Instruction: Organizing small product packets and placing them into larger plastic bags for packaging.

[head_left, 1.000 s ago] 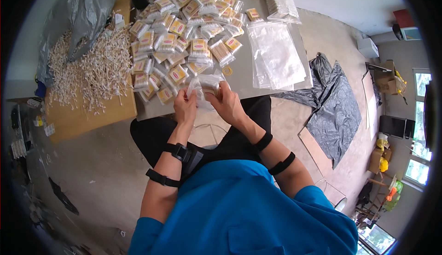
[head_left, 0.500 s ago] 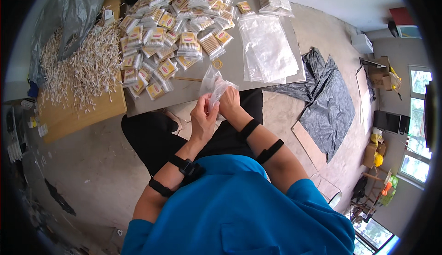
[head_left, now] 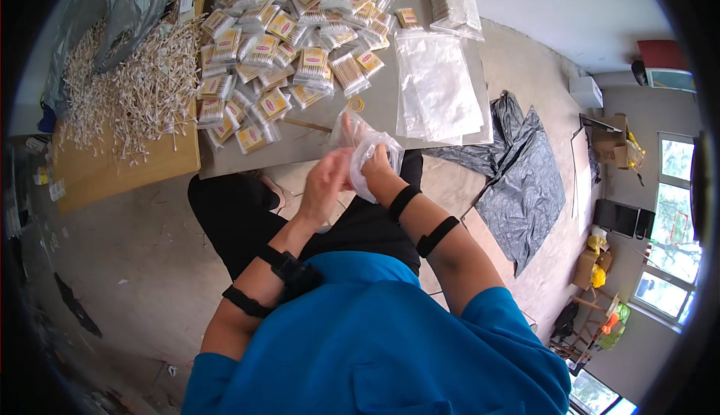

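Note:
Over my lap, at the table's near edge, is a clear plastic bag (head_left: 391, 149), bunched and ring-like around my right hand (head_left: 377, 163). The fingers of that hand reach into the bag and show faintly through the film, stretched forward. My left hand (head_left: 324, 184) is against the bag's left side; its fingers are smeared by motion, so their grip is unclear. Just beyond the bag lie yellow rubber bands (head_left: 355, 104) and a thin brown stick (head_left: 306, 124). Farther back is a heap of small clear packs of cotton swabs (head_left: 259, 51) with yellow labels.
Flat clear bags (head_left: 439, 92) lie on the grey table's right side, with a larger bag of swabs (head_left: 454, 6) behind. Loose cotton swabs (head_left: 142, 92) are piled on a wooden board (head_left: 97, 182) at left, partly under grey plastic (head_left: 135, 10). Black sheeting (head_left: 525, 182) is on the floor.
The bag has opened out and now wraps more of my right hand. My left hand has shifted slightly left and down. The view has turned slightly.

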Motion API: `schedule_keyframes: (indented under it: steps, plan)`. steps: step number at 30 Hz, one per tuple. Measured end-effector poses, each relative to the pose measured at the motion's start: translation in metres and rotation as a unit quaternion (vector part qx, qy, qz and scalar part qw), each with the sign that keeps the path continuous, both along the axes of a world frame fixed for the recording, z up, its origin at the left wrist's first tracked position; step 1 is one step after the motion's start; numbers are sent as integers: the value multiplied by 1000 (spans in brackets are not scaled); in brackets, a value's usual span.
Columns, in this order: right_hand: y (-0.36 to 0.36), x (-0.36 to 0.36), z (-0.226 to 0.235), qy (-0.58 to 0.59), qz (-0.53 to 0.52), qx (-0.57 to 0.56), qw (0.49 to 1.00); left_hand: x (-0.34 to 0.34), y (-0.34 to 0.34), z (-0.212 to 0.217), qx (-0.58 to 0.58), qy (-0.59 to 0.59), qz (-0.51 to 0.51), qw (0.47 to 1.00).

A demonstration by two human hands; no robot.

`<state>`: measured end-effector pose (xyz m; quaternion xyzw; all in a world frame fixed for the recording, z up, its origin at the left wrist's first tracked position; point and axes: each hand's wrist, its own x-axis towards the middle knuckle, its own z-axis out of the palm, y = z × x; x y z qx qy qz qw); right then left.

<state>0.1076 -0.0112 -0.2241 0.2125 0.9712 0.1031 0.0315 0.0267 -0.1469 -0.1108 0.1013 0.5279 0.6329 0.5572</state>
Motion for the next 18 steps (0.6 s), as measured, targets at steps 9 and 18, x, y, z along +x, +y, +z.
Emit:
schedule_keyframes:
  steps: [9, 18]
  plan:
    - [31, 14, -71, 77, 35, -135, 987, 14, -6, -97, -195, -74, 90, 974]
    - [4, 2, 23, -224, 60, 33, 972, -4, -10, -112, -187, -47, 10, 981]
